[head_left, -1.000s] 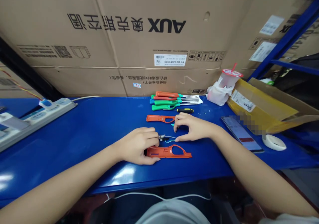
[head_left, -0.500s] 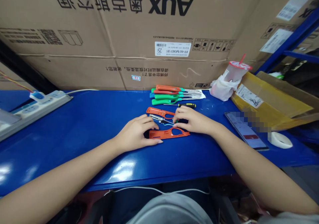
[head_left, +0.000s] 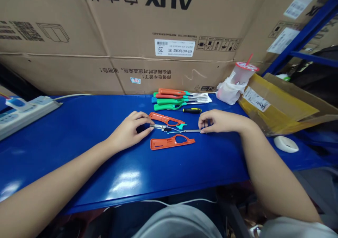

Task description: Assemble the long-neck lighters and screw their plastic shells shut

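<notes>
An opened stick lighter lies in parts on the blue table. Its two orange shell halves are apart: one shell half (head_left: 164, 118) at the back, the other shell half (head_left: 161, 144) in front. Between them runs the lighter's inner assembly, with a clear and silvery tank (head_left: 158, 126), thin wires, a teal trigger (head_left: 181, 126) and a metal tube (head_left: 192, 130). My left hand (head_left: 129, 130) pinches the tank's left end between thumb and fingers. The far end of the tube is pinched by my right hand (head_left: 218, 121), its other fingers curled.
Several stick lighters (head_left: 171, 98) are stacked behind, beside a black-and-yellow screwdriver (head_left: 191, 110). A large carton (head_left: 137, 44) walls off the back. At right are a wrapped drink cup (head_left: 235, 84), a yellow-taped box (head_left: 280, 100) and a white roll (head_left: 286, 144); at left, a power strip (head_left: 29, 114).
My right hand has moved right, from the trigger area to the tube's end. My left hand has drawn back left from over the front shell half to the tank's end. The view has shifted.
</notes>
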Tool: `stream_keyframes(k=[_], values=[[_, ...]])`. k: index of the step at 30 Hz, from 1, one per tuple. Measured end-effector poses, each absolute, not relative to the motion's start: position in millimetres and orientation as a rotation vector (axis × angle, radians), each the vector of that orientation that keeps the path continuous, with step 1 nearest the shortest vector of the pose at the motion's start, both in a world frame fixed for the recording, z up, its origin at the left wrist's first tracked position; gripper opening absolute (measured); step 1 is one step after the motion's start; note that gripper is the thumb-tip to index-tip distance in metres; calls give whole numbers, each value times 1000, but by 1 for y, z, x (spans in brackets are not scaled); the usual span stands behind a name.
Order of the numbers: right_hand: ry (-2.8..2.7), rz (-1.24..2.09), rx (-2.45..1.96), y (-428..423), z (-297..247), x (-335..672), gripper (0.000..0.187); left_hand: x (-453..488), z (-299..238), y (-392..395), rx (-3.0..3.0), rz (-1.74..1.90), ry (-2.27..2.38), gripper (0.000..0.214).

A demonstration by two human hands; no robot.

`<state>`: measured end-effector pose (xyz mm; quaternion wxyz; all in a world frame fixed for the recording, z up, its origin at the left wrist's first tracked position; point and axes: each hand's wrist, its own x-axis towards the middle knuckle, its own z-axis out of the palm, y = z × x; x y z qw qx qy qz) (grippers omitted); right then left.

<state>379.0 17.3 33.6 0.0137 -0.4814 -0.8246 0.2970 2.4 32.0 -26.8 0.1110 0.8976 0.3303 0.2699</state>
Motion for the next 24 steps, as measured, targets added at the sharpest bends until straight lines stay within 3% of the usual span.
stream_keyframes(k=[6,11,19,24], values=[[-2529,872,-1481,22,30,384,21,0,-19,30,2643,785,935,27],[-2483,740,-1382,23,20,367,24,-5,-18,34,2695,612,957,42],[-2464,513,-1271,27,-5,339,12,-4,-23,35,2705,527,962,46],[-2428,461,-1208,26,-1,345,14,-3,-21,30,2692,514,976,47]])
